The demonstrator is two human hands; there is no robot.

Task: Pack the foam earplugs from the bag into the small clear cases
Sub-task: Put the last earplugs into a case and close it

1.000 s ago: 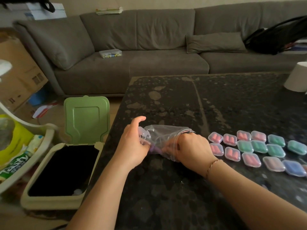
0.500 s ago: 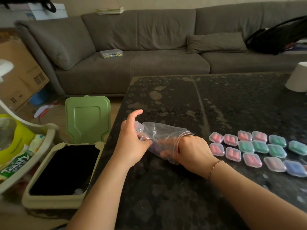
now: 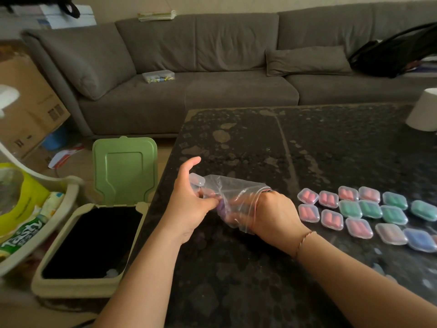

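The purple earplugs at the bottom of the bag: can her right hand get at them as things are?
Probably yes. The right hand is already inside the clear plastic bag, fingers near the purple earplugs, while the left hand pinches the bag's closed end. Nothing visible blocks them.

From my feed I can read one word: "Tasty", in white slanted letters on a green and white packet [image 3: 28, 229] lying in the pale basket [image 3: 71, 192] at the far left. Smaller print under that word is too blurred for me to read. The cardboard box [image 3: 26, 102] by the sofa carries dark printed marks, but I cannot make out any of them. I see no other legible text.
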